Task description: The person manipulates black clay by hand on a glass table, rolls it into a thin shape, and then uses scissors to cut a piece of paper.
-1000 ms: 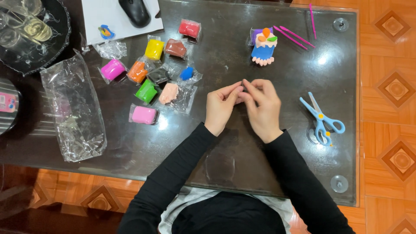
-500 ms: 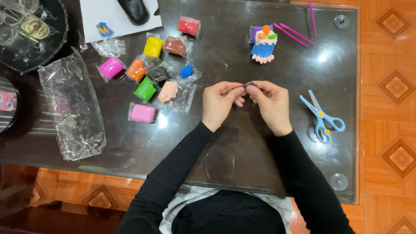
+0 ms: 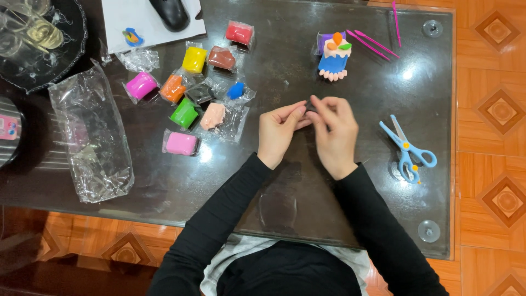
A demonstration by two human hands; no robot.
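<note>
My left hand (image 3: 278,132) and my right hand (image 3: 335,133) meet over the middle of a dark glass table (image 3: 285,192). Their fingertips pinch a small dark piece of clay (image 3: 311,105) between them; most of it is hidden by the fingers. To the left lie several wrapped clay blocks: pink (image 3: 181,143), green (image 3: 184,113), orange (image 3: 173,87), yellow (image 3: 194,59), red (image 3: 239,33), peach (image 3: 212,115). A small clay figure (image 3: 334,56) in blue, white and orange lies beyond my hands.
Blue scissors (image 3: 406,149) lie to the right of my right hand. Pink modelling sticks (image 3: 368,43) rest near the figure. An empty clear plastic bag (image 3: 90,137) lies at the left. A black computer mouse (image 3: 170,12) on white paper is at the far edge.
Both hands stayed together over the table's middle, shifting slightly and working the small dark piece between the fingertips. Nothing else moved.
</note>
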